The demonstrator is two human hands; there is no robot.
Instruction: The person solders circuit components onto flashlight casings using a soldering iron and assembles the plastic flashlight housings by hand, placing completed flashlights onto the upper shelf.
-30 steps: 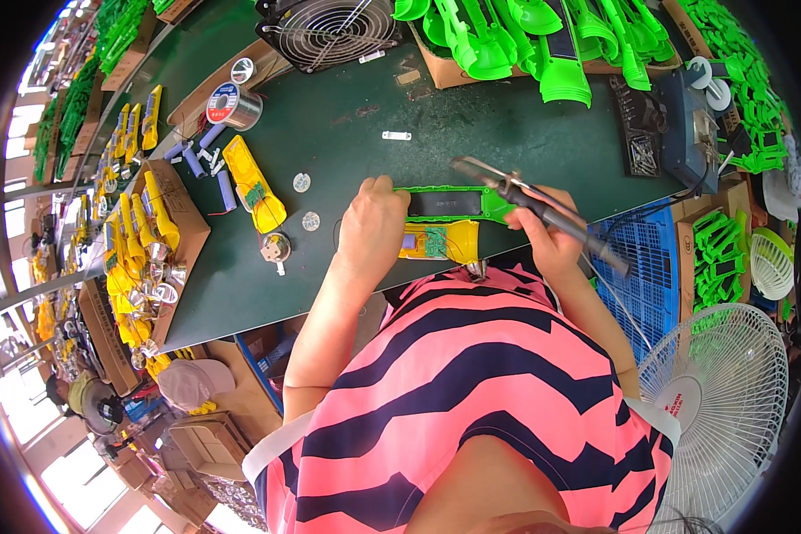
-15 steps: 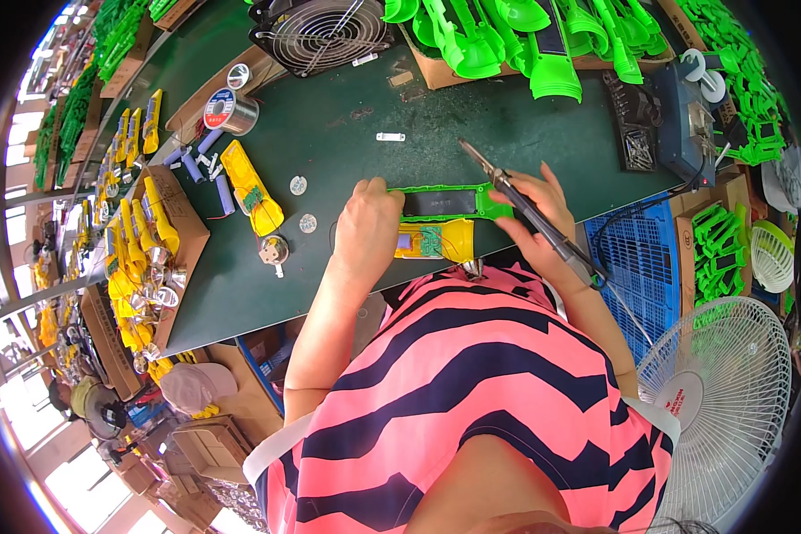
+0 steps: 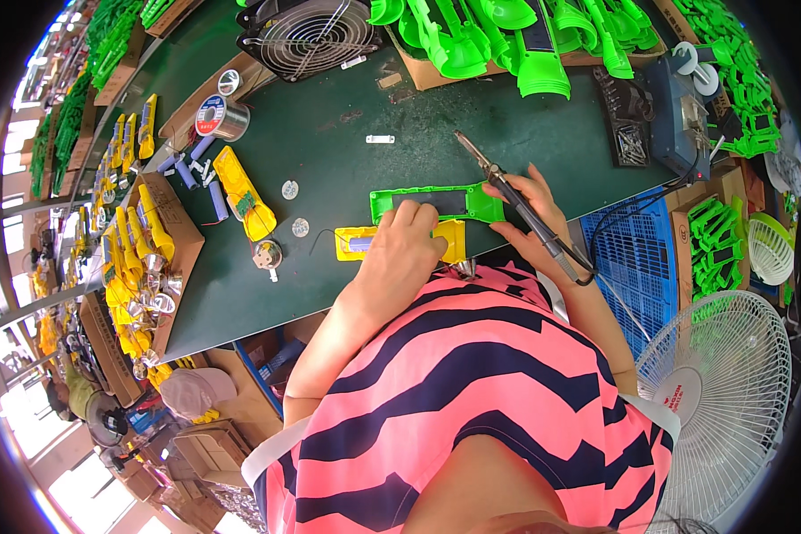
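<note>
My right hand (image 3: pixel 534 214) is wrapped round a soldering iron (image 3: pixel 529 216), its metal tip pointing up and left over the table. Bent fingers bring my left hand (image 3: pixel 405 245) down over the yellow flashlight housing (image 3: pixel 452 238) and the lower edge of the green housing half (image 3: pixel 479 204). What its fingertips pinch, if anything, is hidden under the hand. The green half lies open side up, just beyond the yellow one. In the yellow housing sits a purple battery cell (image 3: pixel 360 244), and a thin wire sticks out at its left end.
Left on the green table (image 3: pixel 311 276) are another yellow housing (image 3: pixel 245 196), a lamp head (image 3: pixel 267 255), round discs (image 3: pixel 300 228), loose cells and a solder spool (image 3: pixel 222 118). Boxes of yellow (image 3: pixel 182 209) and green parts (image 3: pixel 543 76) stand around. A soldering station (image 3: pixel 676 116) sits far right.
The green half has shifted left and been set down. My left hand has left its end and moved right, over the yellow housing. The soldering iron stays in my right hand.
</note>
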